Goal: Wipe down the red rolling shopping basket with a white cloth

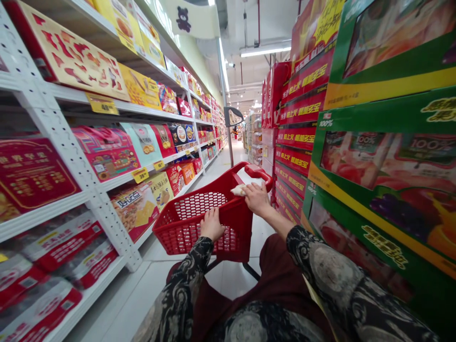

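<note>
Red basket sits in front of you, tipped so its open top faces up the aisle, with its mesh walls showing nothing inside. Your left hand is on the basket's near rim, its fingers hooked over the edge and clenched on the plastic. Your right hand is on the rim at the basket's right corner. Its fingers are bent over a pale cloth and pin it against the rim. The basket's red handle arches just beyond that hand. Both wrists come out of dark patterned sleeves, and a dark red garment shows below the basket.

Under the basket lies the pale tiled floor. A grey pole with a curved grip rises just beyond the basket. Left of the basket run white shelves stocked with flat gift boxes, and a yellow price tag hangs on the shelf edge. Right of the basket stands a stack of red cartons, with green juice cartons stacked nearer to you. High above and beyond the basket hangs a banner with a dark bear.
</note>
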Demonstrator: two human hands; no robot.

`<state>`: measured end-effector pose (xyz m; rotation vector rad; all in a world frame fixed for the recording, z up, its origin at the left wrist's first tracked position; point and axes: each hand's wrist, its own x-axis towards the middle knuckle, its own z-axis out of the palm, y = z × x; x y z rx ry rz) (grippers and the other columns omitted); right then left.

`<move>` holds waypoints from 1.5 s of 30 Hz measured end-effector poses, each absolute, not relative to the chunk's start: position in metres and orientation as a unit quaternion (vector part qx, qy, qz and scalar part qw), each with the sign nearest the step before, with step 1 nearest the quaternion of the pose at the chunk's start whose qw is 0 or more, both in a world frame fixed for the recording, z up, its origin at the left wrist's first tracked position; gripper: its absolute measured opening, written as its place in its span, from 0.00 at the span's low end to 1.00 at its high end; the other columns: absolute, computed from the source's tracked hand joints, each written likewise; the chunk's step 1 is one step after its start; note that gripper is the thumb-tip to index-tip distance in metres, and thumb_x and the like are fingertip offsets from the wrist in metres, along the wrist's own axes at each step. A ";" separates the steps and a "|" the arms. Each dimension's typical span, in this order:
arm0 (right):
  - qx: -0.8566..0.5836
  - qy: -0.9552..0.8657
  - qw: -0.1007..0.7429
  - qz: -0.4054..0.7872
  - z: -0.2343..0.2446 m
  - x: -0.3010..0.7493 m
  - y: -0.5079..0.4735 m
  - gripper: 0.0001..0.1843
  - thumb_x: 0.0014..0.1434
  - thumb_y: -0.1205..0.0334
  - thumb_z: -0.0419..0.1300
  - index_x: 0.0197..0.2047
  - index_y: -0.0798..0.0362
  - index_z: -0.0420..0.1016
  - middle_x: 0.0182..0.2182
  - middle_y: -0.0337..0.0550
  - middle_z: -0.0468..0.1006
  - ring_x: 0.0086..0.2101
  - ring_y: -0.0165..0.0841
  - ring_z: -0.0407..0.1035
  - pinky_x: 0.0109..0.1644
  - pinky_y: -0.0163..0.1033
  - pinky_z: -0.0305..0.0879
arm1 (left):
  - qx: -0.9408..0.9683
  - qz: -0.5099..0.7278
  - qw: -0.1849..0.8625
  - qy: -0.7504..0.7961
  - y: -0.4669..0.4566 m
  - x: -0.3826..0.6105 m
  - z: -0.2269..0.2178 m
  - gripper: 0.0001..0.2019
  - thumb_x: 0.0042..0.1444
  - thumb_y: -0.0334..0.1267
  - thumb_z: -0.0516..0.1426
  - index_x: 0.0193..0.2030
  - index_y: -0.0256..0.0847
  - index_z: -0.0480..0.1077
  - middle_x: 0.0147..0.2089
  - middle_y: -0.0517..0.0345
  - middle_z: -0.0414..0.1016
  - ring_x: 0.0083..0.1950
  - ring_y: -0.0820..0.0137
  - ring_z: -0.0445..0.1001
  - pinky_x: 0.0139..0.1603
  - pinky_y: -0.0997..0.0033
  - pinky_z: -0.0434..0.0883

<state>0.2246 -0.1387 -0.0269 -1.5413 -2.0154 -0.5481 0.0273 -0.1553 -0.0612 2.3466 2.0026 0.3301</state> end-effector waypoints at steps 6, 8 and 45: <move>-0.617 -0.702 0.279 -0.222 -0.023 0.236 -0.138 0.23 0.57 0.66 0.48 0.56 0.54 0.64 0.53 0.50 0.68 0.56 0.45 0.52 0.61 0.58 0.31 | 0.754 0.114 0.033 0.646 -0.156 0.033 -0.061 0.37 0.46 0.40 0.54 0.64 0.37 0.47 0.69 0.48 0.46 0.67 0.57 0.46 0.60 0.56 0.57; -0.596 -0.729 0.263 -0.210 -0.031 0.221 -0.141 0.23 0.56 0.66 0.48 0.56 0.55 0.64 0.54 0.50 0.67 0.56 0.44 0.52 0.61 0.58 0.32 | 0.752 0.113 0.039 0.648 -0.155 0.035 -0.061 0.37 0.46 0.42 0.54 0.64 0.37 0.46 0.69 0.48 0.45 0.68 0.57 0.45 0.60 0.57 0.57; -0.551 -0.799 0.209 -0.120 -0.025 0.194 -0.152 0.21 0.55 0.61 0.51 0.52 0.58 0.65 0.45 0.52 0.74 0.47 0.40 0.64 0.58 0.48 0.46 | 0.825 0.223 0.034 0.519 -0.154 0.076 -0.041 0.39 0.48 0.34 0.51 0.67 0.37 0.38 0.64 0.47 0.57 0.63 0.62 0.56 0.62 0.58 0.53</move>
